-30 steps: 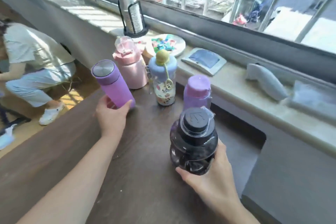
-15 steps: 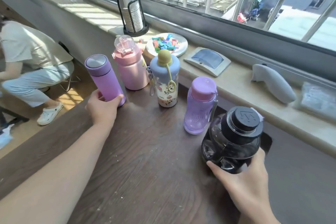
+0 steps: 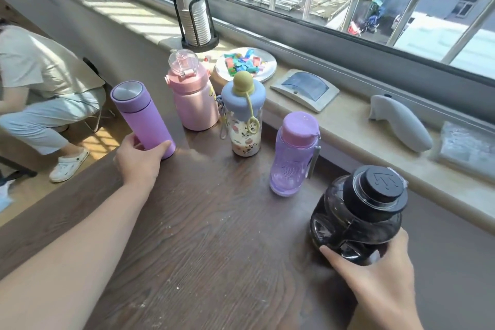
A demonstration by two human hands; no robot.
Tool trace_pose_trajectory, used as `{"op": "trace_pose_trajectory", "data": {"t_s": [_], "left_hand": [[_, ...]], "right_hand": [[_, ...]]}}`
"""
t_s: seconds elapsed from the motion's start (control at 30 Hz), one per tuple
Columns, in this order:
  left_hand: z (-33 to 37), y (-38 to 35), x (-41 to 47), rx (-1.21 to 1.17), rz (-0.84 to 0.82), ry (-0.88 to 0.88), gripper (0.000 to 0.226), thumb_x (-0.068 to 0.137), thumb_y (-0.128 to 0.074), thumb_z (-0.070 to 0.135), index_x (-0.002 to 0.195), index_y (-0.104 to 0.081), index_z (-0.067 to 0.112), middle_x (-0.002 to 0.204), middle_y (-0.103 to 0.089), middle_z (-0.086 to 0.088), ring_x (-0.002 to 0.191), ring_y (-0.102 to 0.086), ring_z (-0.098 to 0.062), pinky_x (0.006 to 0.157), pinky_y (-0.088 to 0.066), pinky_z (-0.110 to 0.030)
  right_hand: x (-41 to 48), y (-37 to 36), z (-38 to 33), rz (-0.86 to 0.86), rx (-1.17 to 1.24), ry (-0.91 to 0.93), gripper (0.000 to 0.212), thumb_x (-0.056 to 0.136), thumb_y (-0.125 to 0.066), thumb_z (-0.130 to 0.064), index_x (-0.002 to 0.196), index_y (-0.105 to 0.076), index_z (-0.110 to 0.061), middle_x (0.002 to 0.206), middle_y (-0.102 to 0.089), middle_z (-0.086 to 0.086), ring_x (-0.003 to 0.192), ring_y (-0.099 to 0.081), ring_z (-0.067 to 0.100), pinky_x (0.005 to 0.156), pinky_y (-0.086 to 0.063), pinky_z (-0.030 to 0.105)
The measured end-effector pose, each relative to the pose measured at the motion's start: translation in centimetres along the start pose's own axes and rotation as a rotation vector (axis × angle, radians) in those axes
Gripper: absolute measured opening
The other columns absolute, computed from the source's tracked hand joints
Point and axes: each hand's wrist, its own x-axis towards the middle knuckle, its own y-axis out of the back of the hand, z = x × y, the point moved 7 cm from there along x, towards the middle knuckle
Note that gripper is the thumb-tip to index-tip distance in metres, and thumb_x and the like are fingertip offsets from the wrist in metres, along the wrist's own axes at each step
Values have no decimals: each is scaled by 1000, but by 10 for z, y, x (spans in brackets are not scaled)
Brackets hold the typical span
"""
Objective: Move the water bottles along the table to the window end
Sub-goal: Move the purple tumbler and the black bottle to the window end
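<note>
Several bottles stand on the dark wooden table near the window sill. My left hand grips the base of a purple steel-capped flask, which rests on the table at the left. My right hand holds the bottom of a squat black jug at the table's right edge. Between them stand a pink bottle, a cartoon-print bottle with a blue lid and a clear purple bottle, all upright and untouched.
The stone sill holds a stack of paper cups in a black holder, a plate of coloured sweets, a grey tray, a grey plush toy and a plastic packet. A person sits on the floor at left.
My right hand carried the black jug from mid-table to the right edge near the sill and set it down. My left hand set the purple flask upright on the table.
</note>
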Motion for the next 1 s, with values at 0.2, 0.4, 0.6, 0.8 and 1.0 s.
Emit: {"op": "trace_pose_trajectory", "data": {"t_s": [0.2, 0.4, 0.6, 0.8, 1.0], "left_hand": [[-4, 3, 2, -24, -44, -24, 58, 71, -92, 28, 125, -73, 15, 106, -75, 1, 101, -73, -20, 91, -54, -31], [2, 9, -8, -17, -45, -57, 51, 79, -89, 20, 126, -72, 13, 108, -73, 0, 99, -68, -17, 89, -47, -26], [1, 4, -6, -39, -68, -49, 57, 83, -87, 20, 137, -67, 12, 115, -70, 1, 103, -65, -17, 93, -45, -25], [-17, 2, -15, -180, -144, -12, 74, 81, -91, 11, 148, -60, 12, 132, -73, -2, 115, -70, -12, 103, -50, -25], [-43, 32, -42, -206, -146, -24, 77, 81, -90, 8, 150, -55, 4, 151, -63, -17, 136, -63, -20, 118, -48, -35]], "right_hand": [[6, 8, 21, 7, -3, 57, 106, 36, -101, -37, 126, -46, -32, 119, -63, -30, 108, -64, 5, 91, -51, 16], [11, 8, 23, 8, 41, 75, 113, 31, -93, -67, 126, -42, -33, 120, -61, -26, 113, -64, 7, 95, -52, 24], [16, 3, 35, -36, 89, 56, 116, 30, -93, -71, 128, -39, -39, 132, -61, -7, 122, -64, 16, 106, -48, 54], [6, 1, 36, -108, 110, 62, 110, 46, -98, -39, 139, -39, -27, 138, -59, -4, 130, -57, 11, 107, -44, 33], [-47, 2, 44, 150, -93, 31, 89, 41, -105, -9, 118, -61, -14, 110, -62, 23, 79, -58, -13, 72, -46, 1]]}}
